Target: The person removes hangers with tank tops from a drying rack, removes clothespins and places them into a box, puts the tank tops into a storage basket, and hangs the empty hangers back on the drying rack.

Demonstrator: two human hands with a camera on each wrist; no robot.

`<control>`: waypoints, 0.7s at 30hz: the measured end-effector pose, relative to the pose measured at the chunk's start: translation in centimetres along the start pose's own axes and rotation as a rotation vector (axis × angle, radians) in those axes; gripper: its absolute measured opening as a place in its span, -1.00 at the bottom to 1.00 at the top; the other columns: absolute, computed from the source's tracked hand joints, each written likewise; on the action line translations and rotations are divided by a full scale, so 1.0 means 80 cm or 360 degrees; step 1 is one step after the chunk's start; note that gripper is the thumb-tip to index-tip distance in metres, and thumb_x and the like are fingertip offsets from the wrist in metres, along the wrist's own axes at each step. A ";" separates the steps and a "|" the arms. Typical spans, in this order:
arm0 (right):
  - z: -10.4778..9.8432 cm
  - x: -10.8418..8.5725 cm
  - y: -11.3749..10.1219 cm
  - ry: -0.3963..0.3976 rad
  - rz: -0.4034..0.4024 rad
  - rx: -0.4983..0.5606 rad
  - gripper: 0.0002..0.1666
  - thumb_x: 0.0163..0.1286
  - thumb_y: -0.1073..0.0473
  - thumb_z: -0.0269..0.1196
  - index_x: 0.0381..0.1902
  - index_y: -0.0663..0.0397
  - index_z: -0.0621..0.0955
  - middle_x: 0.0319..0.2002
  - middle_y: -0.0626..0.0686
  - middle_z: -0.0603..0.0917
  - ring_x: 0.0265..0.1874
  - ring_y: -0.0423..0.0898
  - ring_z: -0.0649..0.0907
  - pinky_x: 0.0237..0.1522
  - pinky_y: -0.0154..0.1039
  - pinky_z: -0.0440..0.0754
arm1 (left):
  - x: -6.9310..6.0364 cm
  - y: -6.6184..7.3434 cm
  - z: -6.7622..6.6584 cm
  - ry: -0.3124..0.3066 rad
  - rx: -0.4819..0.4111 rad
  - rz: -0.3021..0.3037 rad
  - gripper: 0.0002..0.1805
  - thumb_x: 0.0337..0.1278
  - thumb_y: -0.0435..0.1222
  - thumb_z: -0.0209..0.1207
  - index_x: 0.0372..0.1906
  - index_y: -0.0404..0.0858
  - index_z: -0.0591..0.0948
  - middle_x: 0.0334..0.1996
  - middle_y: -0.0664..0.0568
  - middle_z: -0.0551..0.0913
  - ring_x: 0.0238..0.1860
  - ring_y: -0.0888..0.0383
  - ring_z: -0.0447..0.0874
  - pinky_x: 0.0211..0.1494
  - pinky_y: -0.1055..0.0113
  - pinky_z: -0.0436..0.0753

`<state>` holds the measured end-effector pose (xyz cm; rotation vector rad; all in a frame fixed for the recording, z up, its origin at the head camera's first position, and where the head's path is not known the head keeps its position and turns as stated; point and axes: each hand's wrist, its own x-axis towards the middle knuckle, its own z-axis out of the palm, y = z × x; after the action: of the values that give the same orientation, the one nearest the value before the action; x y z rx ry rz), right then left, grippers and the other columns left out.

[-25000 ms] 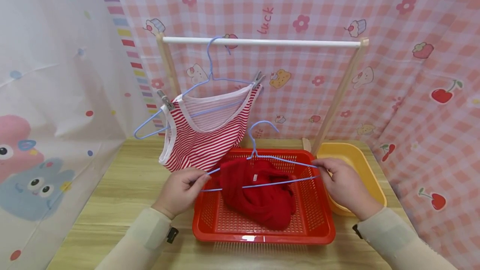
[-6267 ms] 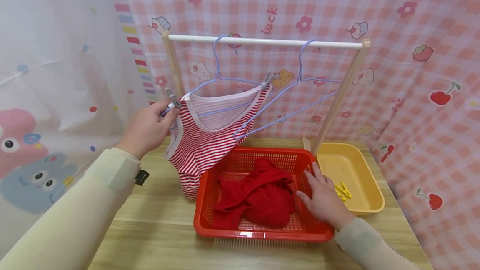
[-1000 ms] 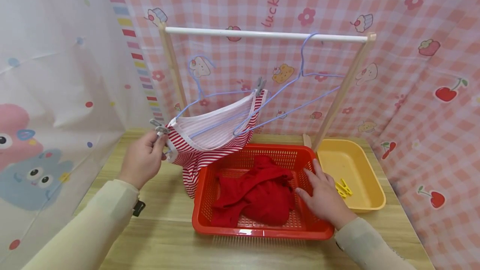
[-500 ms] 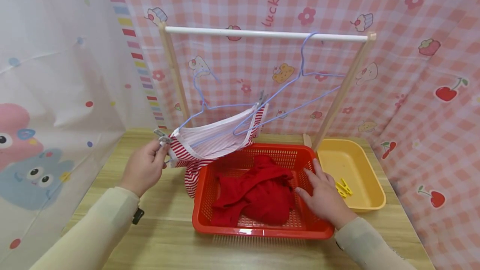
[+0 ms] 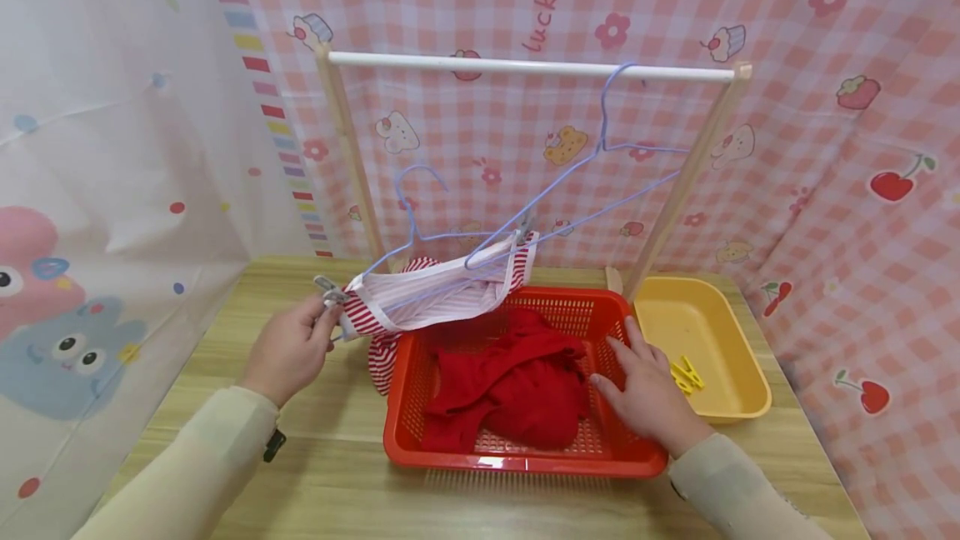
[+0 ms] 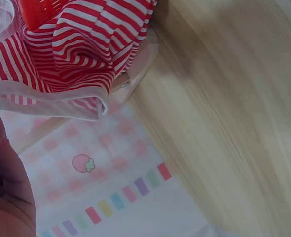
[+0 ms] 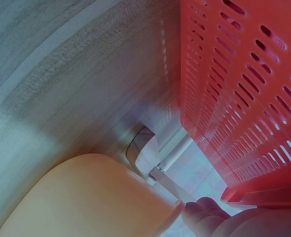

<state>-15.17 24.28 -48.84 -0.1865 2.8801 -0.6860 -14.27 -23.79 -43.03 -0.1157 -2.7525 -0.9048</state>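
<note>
My left hand (image 5: 288,348) grips the left end of a blue wire hanger (image 5: 412,215), below one grey clothespin (image 5: 330,290). A red-and-white striped tank top (image 5: 442,294) is clipped to this hanger, with another grey clothespin (image 5: 523,227) at its right strap. The hanger's hook is below the rod, touching nothing. In the left wrist view the striped tank top (image 6: 86,44) droops beyond my fingers. My right hand (image 5: 648,386) rests on the right rim of a red basket (image 5: 525,467), fingers loosely extended. A crumpled red garment (image 5: 517,386) lies inside.
A rack with a white rod (image 5: 525,65) and wooden posts stands behind the basket. A bare blue hanger (image 5: 570,173) hangs at its right, partly in front of the tank top. A yellow tub (image 5: 720,340) with yellow clothespins (image 5: 686,373) is beside the basket.
The hanger with the tank top came off the rod and sank lower, its hook tipping down. Since the oldest frame, the second hanger went onto the rod. Lately my right hand has stayed put.
</note>
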 end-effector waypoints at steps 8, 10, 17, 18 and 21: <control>0.000 0.000 0.000 0.0016 -0.0018 -0.0016 -0.08 0.49 -0.13 0.32 0.61 0.16 0.28 0.73 0.24 -0.17 0.52 0.46 0.13 0.35 0.49 0.40 | -0.008 -0.004 0.005 -0.0066 -0.0009 -0.0021 -0.69 0.66 -0.14 0.01 0.08 -0.21 0.68 -0.09 -0.20 0.82 -0.40 0.19 0.78 -0.31 0.19 0.66; 0.000 0.000 0.000 0.0015 -0.0016 -0.0014 -0.08 0.49 -0.14 0.32 0.61 0.16 0.28 0.73 0.24 -0.17 0.52 0.45 0.13 0.35 0.50 0.40 | -0.009 -0.005 0.006 -0.0077 -0.0001 -0.0025 -0.69 0.66 -0.13 0.01 0.05 -0.21 0.68 -0.11 -0.19 0.82 -0.41 0.20 0.77 -0.31 0.19 0.65; 0.000 0.000 -0.001 0.0005 -0.0004 -0.0008 -0.08 0.49 -0.14 0.32 0.62 0.14 0.28 0.73 0.23 -0.18 0.53 0.45 0.13 0.33 0.49 0.43 | -0.012 -0.010 0.011 -0.0116 0.0042 -0.0019 -0.74 0.65 -0.11 0.02 -0.10 -0.14 0.66 -0.36 0.00 0.76 -0.46 0.24 0.64 -0.35 0.23 0.54; 0.000 0.000 -0.001 0.0004 -0.0003 -0.0007 -0.08 0.49 -0.14 0.32 0.62 0.14 0.28 0.73 0.22 -0.18 0.53 0.45 0.13 0.33 0.49 0.44 | -0.013 -0.011 0.012 -0.0124 0.0044 -0.0016 -0.74 0.65 -0.12 0.03 -0.12 -0.14 0.66 -0.39 0.02 0.74 -0.46 0.24 0.63 -0.36 0.23 0.53; 0.000 0.000 -0.001 -0.0001 0.0005 -0.0003 -0.08 0.49 -0.15 0.32 0.62 0.13 0.28 0.73 0.22 -0.19 0.53 0.44 0.13 0.31 0.48 0.46 | -0.015 -0.012 0.013 -0.0150 0.0053 -0.0010 -0.75 0.65 -0.14 0.03 -0.18 -0.14 0.63 -0.45 0.07 0.70 -0.48 0.22 0.59 -0.40 0.24 0.50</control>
<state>-15.16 24.22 -48.77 -0.1819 2.8802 -0.6824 -13.45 -23.95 -44.67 -0.1471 -2.8546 -0.8764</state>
